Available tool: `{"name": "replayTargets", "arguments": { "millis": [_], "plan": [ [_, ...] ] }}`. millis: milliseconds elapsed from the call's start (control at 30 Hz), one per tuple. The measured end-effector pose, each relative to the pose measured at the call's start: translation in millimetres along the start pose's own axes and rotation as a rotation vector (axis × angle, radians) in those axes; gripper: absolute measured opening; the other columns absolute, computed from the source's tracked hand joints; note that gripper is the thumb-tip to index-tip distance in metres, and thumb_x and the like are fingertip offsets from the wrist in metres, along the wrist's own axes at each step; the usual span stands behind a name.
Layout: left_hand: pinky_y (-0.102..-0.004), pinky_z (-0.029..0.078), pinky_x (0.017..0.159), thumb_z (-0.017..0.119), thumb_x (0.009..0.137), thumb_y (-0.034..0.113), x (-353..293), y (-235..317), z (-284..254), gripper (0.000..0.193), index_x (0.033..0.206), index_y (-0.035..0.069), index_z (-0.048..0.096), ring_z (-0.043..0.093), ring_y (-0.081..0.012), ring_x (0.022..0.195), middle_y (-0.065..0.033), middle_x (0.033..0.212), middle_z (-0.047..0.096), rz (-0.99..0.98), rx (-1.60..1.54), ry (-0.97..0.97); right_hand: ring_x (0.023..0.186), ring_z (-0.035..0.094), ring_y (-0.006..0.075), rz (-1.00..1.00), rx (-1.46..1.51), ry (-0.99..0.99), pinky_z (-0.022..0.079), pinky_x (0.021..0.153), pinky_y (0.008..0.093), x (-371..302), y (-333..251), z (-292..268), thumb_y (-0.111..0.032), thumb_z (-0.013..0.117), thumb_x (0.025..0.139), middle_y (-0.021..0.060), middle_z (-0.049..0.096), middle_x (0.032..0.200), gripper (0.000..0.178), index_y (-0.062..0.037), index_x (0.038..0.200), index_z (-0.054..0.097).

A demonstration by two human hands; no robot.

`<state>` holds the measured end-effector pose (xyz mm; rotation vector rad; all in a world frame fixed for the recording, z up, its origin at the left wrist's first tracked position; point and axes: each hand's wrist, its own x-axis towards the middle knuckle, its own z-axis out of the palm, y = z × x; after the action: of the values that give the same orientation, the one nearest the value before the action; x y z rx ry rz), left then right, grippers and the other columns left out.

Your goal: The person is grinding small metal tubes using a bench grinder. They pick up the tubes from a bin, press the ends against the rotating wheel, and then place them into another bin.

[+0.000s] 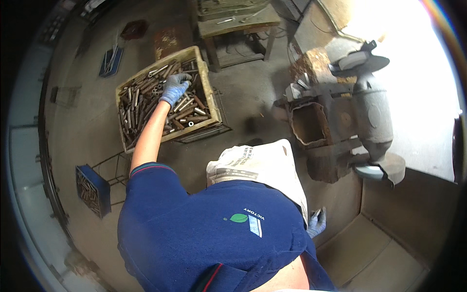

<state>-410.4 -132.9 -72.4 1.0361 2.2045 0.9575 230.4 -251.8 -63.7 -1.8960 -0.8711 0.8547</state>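
A worn yellowish plastic crate (208, 86) stands ahead of me to the left, heaped with short metal tubes (185, 113), some rusty brown and some bare and shiny. My left arm stretches out over it. In a blue glove with grey fingers, my left hand (175, 89) is down on the heap, fingers bent and drawn together; whatever lies under them is hidden. Low on my right side is my gloved right hand (316, 224), partly behind my body. Its fingers are curled, and a small pale end shows between them, too small to name.
A grinding machine (372, 114) with wheels stands to the right, beside a rough open metal box (309, 125). Blue bins (99, 187) (111, 62) holding metal pieces sit at the left. A workbench (238, 25) is at the back. I wear a white apron (258, 163).
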Motion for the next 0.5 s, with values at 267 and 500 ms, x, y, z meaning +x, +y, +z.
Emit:
{"name": "replayTargets", "arguments": {
  "millis": [267,500],
  "plan": [
    [-0.0363,0.046,0.089,0.060,0.077,0.022,-18,-18,2,0.032,0.105,0.006,0.065,0.062,-0.0291,0.095,-0.0154,0.104,0.064,0.065,0.510,-0.196,0.078,0.056,0.0125,-0.085,-0.035,-0.181,0.049,0.070,0.0249,34,-33,31,-0.008,0.060,0.087,0.0105,0.062,0.098,0.028,0.0055,0.111,0.059],
    [-0.0405,0.048,0.080,0.064,0.076,0.035,-44,11,35,0.039,0.107,0.010,0.062,0.062,-0.0280,0.094,-0.0129,0.097,0.066,0.118,0.852,-0.494,0.079,0.057,0.0128,-0.108,-0.004,-0.229,0.049,0.071,0.0254,29,-34,34,-0.007,0.060,0.086,0.0101,0.063,0.097,0.026,0.0050,0.109,0.060]
  ]
}}
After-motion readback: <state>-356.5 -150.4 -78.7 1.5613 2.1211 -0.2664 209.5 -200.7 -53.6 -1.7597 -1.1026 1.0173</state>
